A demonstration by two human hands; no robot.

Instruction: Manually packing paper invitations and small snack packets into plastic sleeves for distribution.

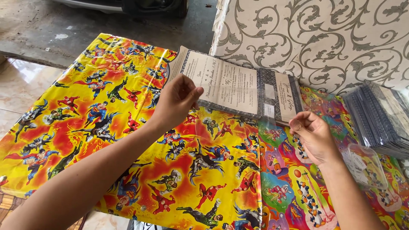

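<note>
Both hands hold card lengthwise left-right.

We see bright, even daylight across the frame, with soft shadows. The glossy table cover throws pale glare at upper left and lower centre. Focus is sharp at centre, and slightly soft at the edges.

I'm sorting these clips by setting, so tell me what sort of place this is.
Probably a home porch or garage used as a makeshift packing spot: a table under a cartoon-print plastic cover, a stack of sleeved cards at the right, and bare concrete floor beyond.
</note>
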